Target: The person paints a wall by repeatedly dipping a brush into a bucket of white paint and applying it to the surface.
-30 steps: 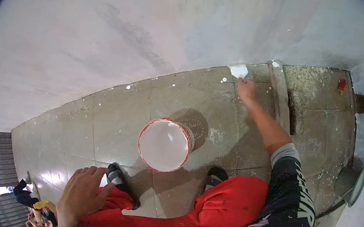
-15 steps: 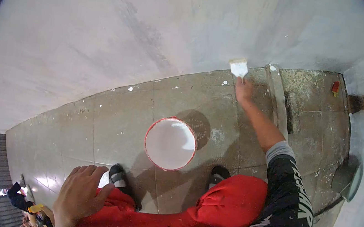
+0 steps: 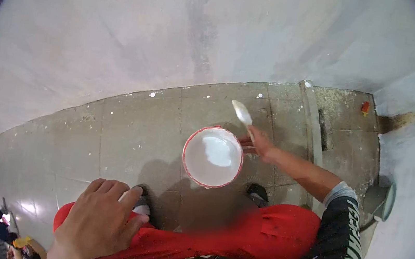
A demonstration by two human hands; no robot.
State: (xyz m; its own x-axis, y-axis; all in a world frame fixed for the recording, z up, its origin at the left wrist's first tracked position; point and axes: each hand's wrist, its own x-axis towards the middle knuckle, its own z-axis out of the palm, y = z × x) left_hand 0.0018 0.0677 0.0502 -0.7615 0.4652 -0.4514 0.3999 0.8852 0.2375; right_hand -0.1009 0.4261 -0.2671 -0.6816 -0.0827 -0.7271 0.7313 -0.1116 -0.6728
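My right hand (image 3: 260,144) grips the handle of a white-coated paint brush (image 3: 242,114) beside the right rim of a round bucket (image 3: 184,153). The brush points up and left, above the floor. White paint fills part of the bucket, whose rim is smeared red. My left hand (image 3: 101,220) rests over my left knee on the red trousers (image 3: 278,230), back up, fingers a little spread, holding nothing.
The pale wall (image 3: 125,40) meets the tiled floor (image 3: 133,135) beyond the bucket. A raised strip (image 3: 312,122) crosses the floor at the right. Further right are a small red object (image 3: 365,108) and a grey-green pail (image 3: 380,200). Part of another person (image 3: 19,246) shows at lower left.
My right hand has drawn the brush away from the wall's base, down and left to beside the bucket. The view has shifted slightly. My left hand stays over the knee.
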